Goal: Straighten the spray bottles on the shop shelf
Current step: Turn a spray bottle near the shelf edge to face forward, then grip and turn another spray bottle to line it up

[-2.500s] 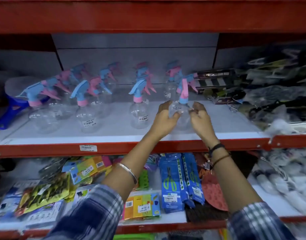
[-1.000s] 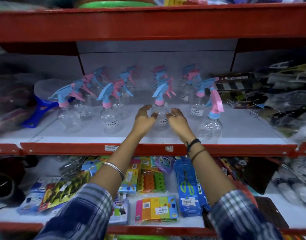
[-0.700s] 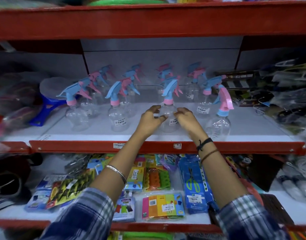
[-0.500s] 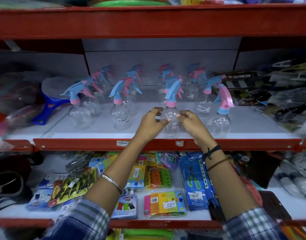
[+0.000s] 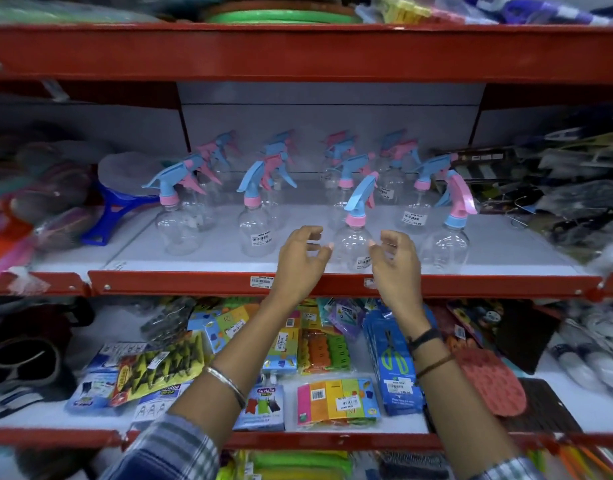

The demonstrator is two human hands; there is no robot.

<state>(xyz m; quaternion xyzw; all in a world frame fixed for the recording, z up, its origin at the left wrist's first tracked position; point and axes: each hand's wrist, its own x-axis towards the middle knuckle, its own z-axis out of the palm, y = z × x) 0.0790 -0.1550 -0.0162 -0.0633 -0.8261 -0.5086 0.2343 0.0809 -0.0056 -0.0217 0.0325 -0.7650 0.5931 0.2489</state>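
Note:
Several clear spray bottles with blue and pink trigger heads stand in rows on the white middle shelf (image 5: 506, 268). One front bottle (image 5: 353, 242) with a blue trigger and pink collar stands upright near the shelf's front edge. My left hand (image 5: 300, 263) hovers just left of it and my right hand (image 5: 395, 263) just right of it. Both hands have curled, parted fingers and are slightly apart from the bottle. A pink-triggered bottle (image 5: 445, 244) stands to the right. Two more front bottles (image 5: 256, 233) (image 5: 178, 230) stand to the left.
The shelf has a red front rail (image 5: 194, 284). A blue plastic handle (image 5: 111, 216) lies at the left. Dark packaged goods (image 5: 575, 202) crowd the right end. The lower shelf holds packets of clips and scissors (image 5: 388, 362). The red upper shelf (image 5: 298, 50) overhangs the bottles.
Both hands held the middle front bottle and drew it toward the front edge. They have now let go and pulled slightly away from it.

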